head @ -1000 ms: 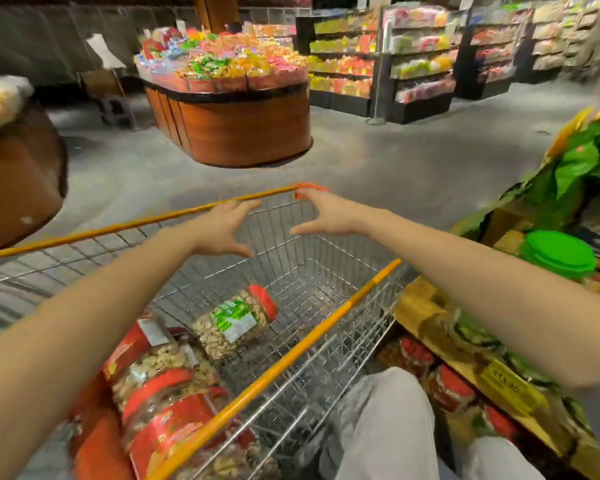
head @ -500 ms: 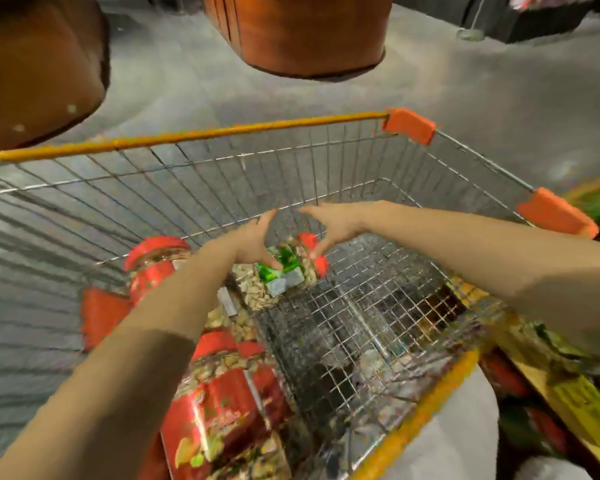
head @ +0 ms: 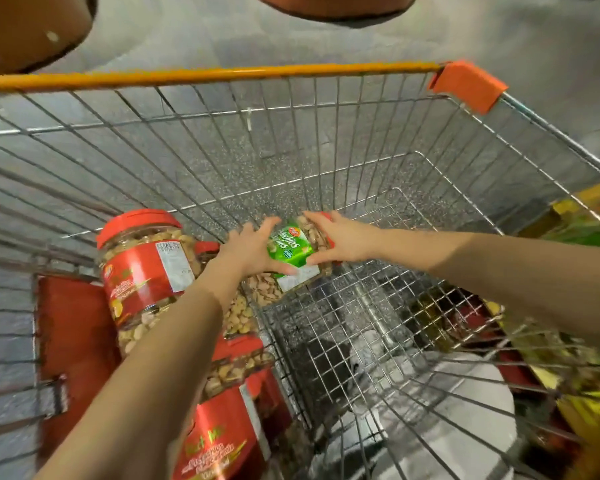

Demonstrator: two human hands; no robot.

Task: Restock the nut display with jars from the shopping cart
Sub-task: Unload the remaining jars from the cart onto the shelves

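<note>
Left hand [head: 246, 252], right hand [head: 342, 240] gripping green-labelled pistachio jar [head: 288, 245] (red lid [head: 326, 214])

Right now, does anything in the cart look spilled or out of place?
Nothing looks spilled or broken. The left hand and right hand grip the green-label jar on its side; red-label jars lean beside it.

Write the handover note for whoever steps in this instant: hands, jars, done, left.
Left hand: grips the green-label jar from its left side.
Right hand: grips the same jar at its red-lid end.
Jar lies on its side low in the cart; lifted or not, cannot tell.
At least two red-label jars sit at the cart's left.
Done: jar gripped. Left: lift it out, place it on the display at the right edge, then the red-label jars.
</note>
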